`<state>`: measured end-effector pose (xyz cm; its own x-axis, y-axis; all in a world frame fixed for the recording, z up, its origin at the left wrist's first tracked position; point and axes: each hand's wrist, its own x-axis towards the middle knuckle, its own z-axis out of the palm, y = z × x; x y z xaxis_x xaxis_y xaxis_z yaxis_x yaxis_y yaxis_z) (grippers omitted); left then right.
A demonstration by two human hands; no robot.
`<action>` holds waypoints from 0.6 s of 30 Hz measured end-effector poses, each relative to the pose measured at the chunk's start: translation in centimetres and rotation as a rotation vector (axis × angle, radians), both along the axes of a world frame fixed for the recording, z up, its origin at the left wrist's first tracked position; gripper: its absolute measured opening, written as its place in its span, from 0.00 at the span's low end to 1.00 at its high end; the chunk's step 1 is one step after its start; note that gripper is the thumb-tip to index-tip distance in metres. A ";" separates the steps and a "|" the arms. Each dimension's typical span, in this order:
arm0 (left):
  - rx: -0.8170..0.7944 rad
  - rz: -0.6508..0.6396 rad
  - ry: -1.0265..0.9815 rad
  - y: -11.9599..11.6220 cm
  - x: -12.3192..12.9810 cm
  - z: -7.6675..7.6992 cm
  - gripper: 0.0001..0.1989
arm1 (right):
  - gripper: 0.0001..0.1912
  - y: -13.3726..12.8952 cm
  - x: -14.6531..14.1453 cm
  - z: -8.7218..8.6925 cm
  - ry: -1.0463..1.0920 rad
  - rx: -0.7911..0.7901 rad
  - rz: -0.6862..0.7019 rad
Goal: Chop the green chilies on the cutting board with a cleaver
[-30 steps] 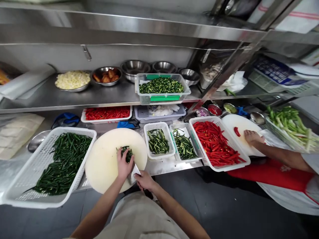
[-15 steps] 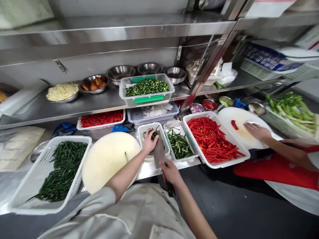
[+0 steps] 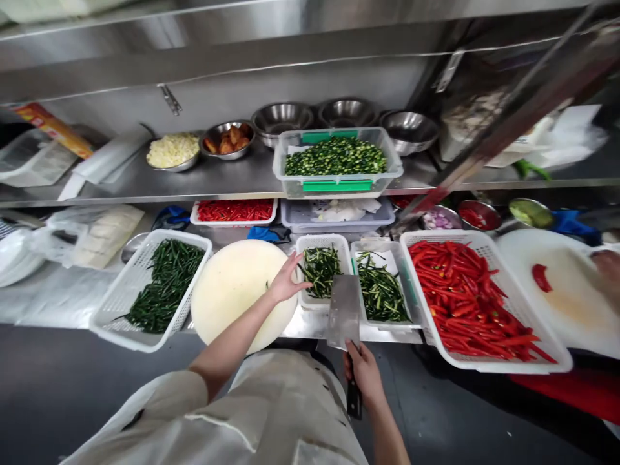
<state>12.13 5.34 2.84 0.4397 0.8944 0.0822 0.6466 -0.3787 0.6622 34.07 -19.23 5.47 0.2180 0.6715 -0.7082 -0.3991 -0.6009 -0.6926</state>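
Note:
My left hand [image 3: 289,280] is open, thumb and fingers apart, over the gap between the round cutting board [image 3: 232,284] and the small white basket [image 3: 347,261]. Cut green chilies [image 3: 320,268] fill that basket. My right hand [image 3: 367,374] grips the black handle of a cleaver [image 3: 344,310], its broad blade pointing away from me before the two small containers. Beside the basket, a clear container [image 3: 411,310] holds more cut green chilies. Only a few green bits show on the board.
Left of the board, a white basket [image 3: 104,316] holds long green chilies [image 3: 165,284]. A large basket of red chilies [image 3: 469,297] stands right. At the far right, a co-worker's hand [image 3: 608,265] rests by another board [image 3: 576,303]. A steel shelf [image 3: 232,186] overhangs the counter.
My left hand has opened and drawn back left from over the small basket, whose chilies now show. The cleaver has moved off that basket, toward me and right. The view has swung left.

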 end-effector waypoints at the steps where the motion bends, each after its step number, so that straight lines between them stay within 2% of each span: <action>1: -0.011 -0.006 0.026 0.3 0.2 -0.1 0.42 | 0.32 0.0 0.5 0.1 0.005 -0.004 -0.011; 3: -0.004 0.068 0.084 0.4 -0.8 -0.6 0.41 | 0.32 -0.1 1.3 0.2 0.027 -0.011 -0.027; 6: 0.028 0.295 0.190 -1.2 -5.3 -1.6 0.32 | 0.31 -0.6 1.6 0.2 0.051 -0.014 -0.084; 8: 0.017 0.402 0.248 -2.8 -8.6 -2.2 0.25 | 0.31 -1.1 0.8 0.0 0.056 -0.008 -0.138; 10: -0.020 0.432 0.258 -3.9 -10.3 -2.9 0.16 | 0.31 -1.7 -0.6 -0.2 0.061 -0.011 -0.181; 12: -0.068 0.402 0.211 -4.0 -9.3 -3.3 0.10 | 0.31 -2.0 -2.0 -0.2 0.064 -0.022 -0.202; 15: -0.200 0.333 0.022 -2.4 -3.6 -3.3 0.07 | 0.31 -2.0 -3.3 0.4 0.033 -0.025 -0.187; 18: -0.298 0.301 -0.260 -0.6 1.4 -2.2 0.09 | 0.31 -1.8 -3.7 1.2 -0.040 -0.007 -0.131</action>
<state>13.50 4.78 0.68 0.1569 0.9798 -0.1241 0.4972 0.0302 0.8671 30.39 -21.00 6.63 0.3320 0.6304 -0.7017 -0.4468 -0.5501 -0.7055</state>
